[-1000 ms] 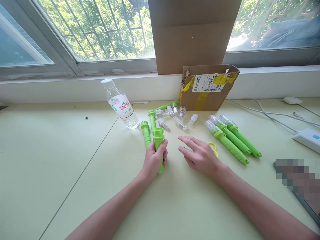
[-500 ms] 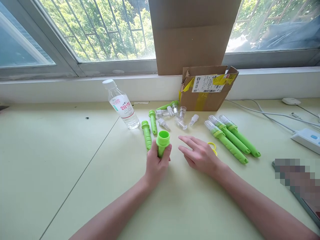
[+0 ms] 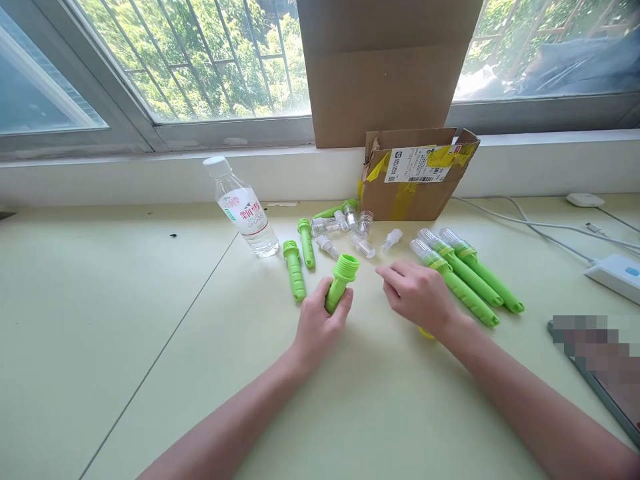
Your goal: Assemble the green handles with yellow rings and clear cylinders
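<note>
In the head view, my left hand is wrapped round a green plastic handle. Its threaded, hollow end points up and leans to the right. My right hand hovers over the table just right of it, loosely bent fingers pointing left and holding nothing visible. Part of a yellow ring peeks out beneath that hand. Beyond the fingers lies a small white-tipped clear piece. Several clear plastic caps and similar pieces lie in a loose cluster behind the held handle.
Left of the cluster lie two green handles, near a leaning water bottle. Several capped green sticks lie on the right. Behind stands a cardboard box. A power strip, cables and a phone occupy the right side.
My left hand has moved slightly right and tilted the green handle to the right. My right hand has shifted right and forward, its fingers more bent, covering more of the yellow rings.
</note>
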Demonstrator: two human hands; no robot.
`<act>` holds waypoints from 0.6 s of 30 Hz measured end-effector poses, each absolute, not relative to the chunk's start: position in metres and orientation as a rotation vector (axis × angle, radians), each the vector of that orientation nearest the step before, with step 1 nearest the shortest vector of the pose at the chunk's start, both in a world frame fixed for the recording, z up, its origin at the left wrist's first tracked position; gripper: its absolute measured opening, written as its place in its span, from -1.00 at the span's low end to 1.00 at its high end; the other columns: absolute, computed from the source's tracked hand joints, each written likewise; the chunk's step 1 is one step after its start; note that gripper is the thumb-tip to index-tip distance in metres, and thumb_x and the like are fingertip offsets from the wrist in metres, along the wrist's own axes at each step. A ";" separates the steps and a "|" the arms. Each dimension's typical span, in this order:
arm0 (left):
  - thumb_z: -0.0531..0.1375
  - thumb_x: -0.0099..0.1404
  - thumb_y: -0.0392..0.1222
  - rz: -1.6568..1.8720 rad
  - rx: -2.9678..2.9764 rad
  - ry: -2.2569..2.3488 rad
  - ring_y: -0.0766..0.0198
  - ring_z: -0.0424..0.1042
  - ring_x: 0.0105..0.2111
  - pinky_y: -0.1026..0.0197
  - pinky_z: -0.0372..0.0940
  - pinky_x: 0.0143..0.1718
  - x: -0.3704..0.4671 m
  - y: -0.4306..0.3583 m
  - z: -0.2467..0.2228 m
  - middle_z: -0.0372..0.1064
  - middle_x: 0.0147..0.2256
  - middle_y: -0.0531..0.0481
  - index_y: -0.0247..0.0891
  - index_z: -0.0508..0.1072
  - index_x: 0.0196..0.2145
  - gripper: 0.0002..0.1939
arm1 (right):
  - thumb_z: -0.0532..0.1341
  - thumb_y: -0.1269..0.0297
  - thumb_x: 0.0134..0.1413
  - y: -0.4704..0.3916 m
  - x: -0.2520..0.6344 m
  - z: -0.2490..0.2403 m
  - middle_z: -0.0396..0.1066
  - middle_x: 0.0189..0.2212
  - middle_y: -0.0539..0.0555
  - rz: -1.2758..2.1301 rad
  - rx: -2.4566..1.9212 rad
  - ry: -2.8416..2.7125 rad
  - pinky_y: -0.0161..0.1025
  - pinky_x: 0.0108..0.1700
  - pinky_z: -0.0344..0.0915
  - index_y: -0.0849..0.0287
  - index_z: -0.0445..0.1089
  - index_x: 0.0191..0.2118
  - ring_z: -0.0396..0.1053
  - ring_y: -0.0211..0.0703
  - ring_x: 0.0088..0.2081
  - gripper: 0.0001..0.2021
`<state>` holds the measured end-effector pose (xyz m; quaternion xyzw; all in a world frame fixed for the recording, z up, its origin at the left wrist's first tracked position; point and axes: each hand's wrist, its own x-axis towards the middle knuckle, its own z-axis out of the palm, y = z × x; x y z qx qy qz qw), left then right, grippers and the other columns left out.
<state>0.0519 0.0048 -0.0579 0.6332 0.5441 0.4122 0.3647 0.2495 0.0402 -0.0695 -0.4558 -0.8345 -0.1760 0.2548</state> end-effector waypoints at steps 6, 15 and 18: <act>0.10 0.30 -0.03 1.043 1.619 1.407 0.39 -0.02 -0.58 0.29 -0.03 -0.54 0.052 0.005 -0.058 -0.04 -0.57 0.16 -0.19 0.10 -0.50 -0.69 | 0.12 0.37 0.09 0.047 0.270 -0.053 0.46 -0.55 -0.01 -0.172 -1.555 -2.271 -0.26 -0.56 0.02 0.08 0.47 -0.25 0.35 -0.19 -0.53 -0.82; 0.09 0.32 -0.03 1.022 1.640 1.417 0.39 -0.03 -0.58 0.29 -0.04 -0.54 0.052 0.006 -0.060 -0.06 -0.56 0.17 -0.19 0.09 -0.49 -0.69 | 0.20 0.33 -0.03 0.051 0.298 -0.039 0.47 -0.57 -0.04 0.283 -1.799 -2.309 -0.30 -0.68 0.03 0.06 0.48 -0.31 0.35 -0.25 -0.65 -0.85; 0.09 0.32 -0.03 1.013 1.644 1.423 0.39 -0.03 -0.58 0.29 -0.03 -0.54 0.051 0.006 -0.061 -0.06 -0.56 0.17 -0.19 0.09 -0.48 -0.69 | 0.19 0.38 -0.07 0.051 0.304 -0.041 0.46 -0.59 -0.03 0.344 -1.797 -2.336 -0.32 -0.71 -0.01 0.07 0.47 -0.33 0.34 -0.26 -0.68 -0.84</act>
